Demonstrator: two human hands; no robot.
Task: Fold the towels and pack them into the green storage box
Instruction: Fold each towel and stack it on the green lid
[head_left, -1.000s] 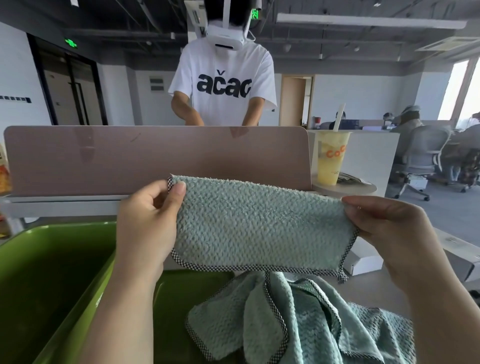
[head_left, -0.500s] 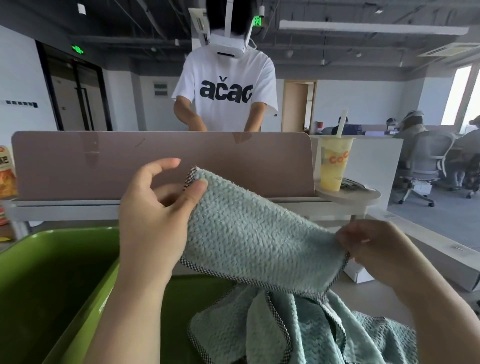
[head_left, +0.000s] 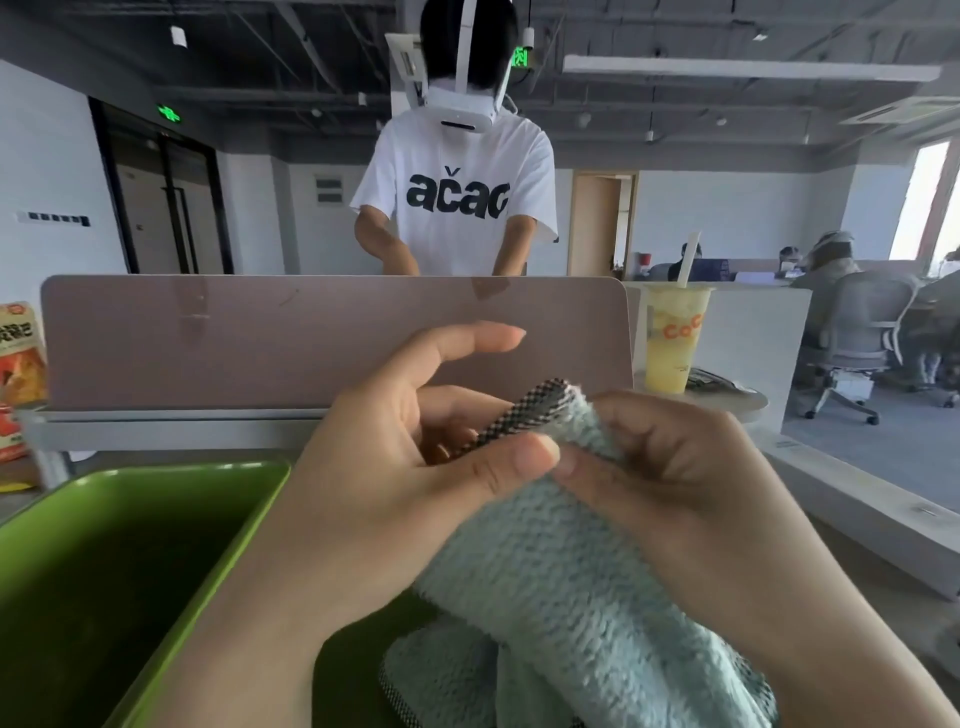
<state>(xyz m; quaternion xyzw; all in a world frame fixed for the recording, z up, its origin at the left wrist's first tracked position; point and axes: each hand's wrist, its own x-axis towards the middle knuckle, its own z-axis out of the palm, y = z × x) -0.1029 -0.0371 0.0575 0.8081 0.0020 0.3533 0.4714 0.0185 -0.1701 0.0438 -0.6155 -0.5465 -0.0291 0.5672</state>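
A towel (head_left: 561, 566) is held in mid-air, right of the box (head_left: 130, 545), its ends pinched together between left hand (head_left: 395, 483) and right hand (head_left: 670, 483). A fold is judged underway; next, edges are to be aligned and the towel lowered into the box.

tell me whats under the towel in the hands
Below the held towel lies another crumpled teal towel, partly showing by the green storage box. How far that pile extends is covered by the towel and both arms.

L hand (head_left: 395, 467) & R hand (head_left: 670, 467) meet, both pinching pale-green towel (head_left: 561, 587) top edge; green box (head_left: 104, 571) left of L hand, more towels (head_left: 441, 675) below.
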